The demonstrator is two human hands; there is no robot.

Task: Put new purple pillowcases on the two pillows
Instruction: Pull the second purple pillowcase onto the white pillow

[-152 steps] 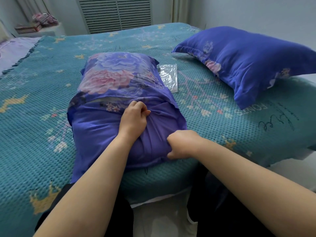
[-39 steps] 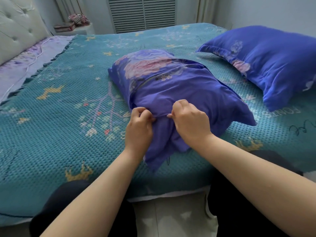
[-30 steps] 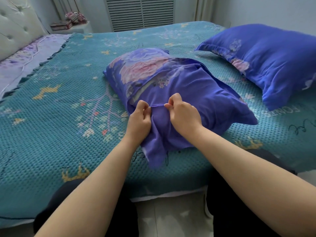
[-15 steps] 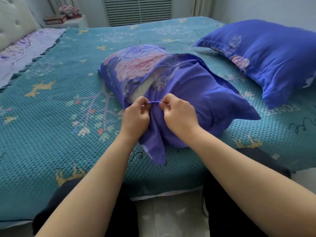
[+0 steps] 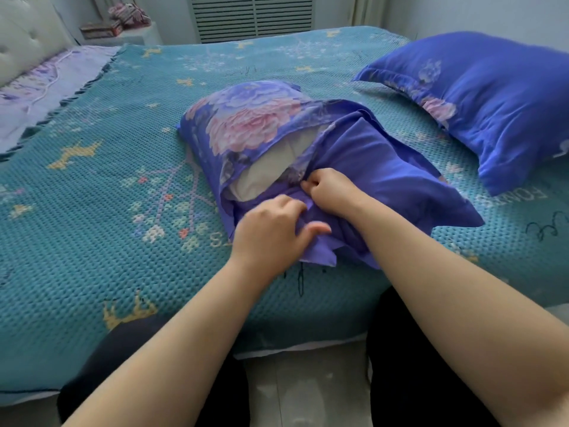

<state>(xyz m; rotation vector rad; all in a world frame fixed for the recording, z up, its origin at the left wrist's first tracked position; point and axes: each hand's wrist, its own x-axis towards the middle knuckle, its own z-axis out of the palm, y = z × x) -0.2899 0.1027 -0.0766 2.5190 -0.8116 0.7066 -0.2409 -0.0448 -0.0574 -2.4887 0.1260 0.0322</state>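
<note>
A pillow in a purple floral pillowcase (image 5: 246, 124) lies in the middle of the bed. Its back opening gapes and shows the white pillow (image 5: 268, 171) inside. My right hand (image 5: 331, 191) is closed on the edge of the plain purple back flap (image 5: 385, 167) at that opening. My left hand (image 5: 274, 231) rests on the lower flap near the pillow's front corner, pinching the cloth between thumb and fingers. A second pillow in a purple pillowcase (image 5: 492, 103) lies at the right, fully covered.
A teal knitted bedspread (image 5: 107, 211) covers the bed, whose near edge runs below my forearms. A padded headboard (image 5: 24, 47) and a lilac sheet are at the far left. A nightstand (image 5: 123, 29) with clutter stands at the back.
The opening has been pulled wider, so more white pillow shows. My right hand moved up to the flap's edge and my left hand dropped lower onto the bottom flap.
</note>
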